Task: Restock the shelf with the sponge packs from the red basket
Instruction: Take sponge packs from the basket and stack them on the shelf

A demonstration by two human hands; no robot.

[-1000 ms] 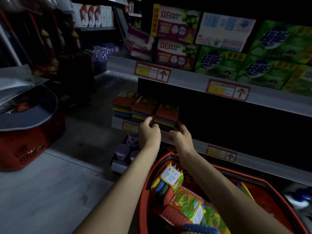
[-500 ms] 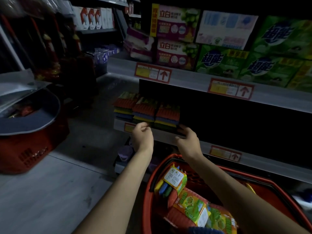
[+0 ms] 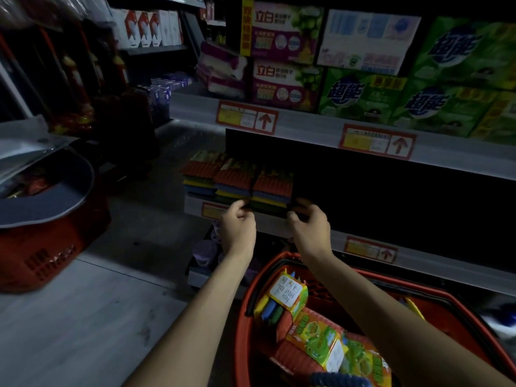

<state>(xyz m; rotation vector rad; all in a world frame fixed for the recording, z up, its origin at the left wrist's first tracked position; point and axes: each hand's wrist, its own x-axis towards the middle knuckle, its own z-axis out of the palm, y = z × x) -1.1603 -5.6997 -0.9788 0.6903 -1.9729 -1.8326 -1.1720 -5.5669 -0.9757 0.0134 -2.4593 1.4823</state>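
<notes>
Three sponge packs stand in a row at the left end of the dark lower shelf (image 3: 446,263), each a stack of orange, blue, yellow and green sponges. My left hand (image 3: 238,226) pinches the lower left corner of the rightmost sponge pack (image 3: 272,187). My right hand (image 3: 310,229) grips its lower right corner with curled fingers. Below my arms the red basket (image 3: 252,289) holds several more sponge packs (image 3: 317,337), one of them (image 3: 289,293) with its label up.
The shelf stretch right of the three packs is dark, nothing visible on it. Soap and detergent boxes (image 3: 360,93) fill the shelf above. A second red basket (image 3: 47,255) under a grey lid sits on the floor at left. Purple items (image 3: 205,251) lie on the bottom shelf.
Both hands stay at the rightmost pack on the shelf. The left hand dipped to the shelf lip and came back up to the pack's left corner.
</notes>
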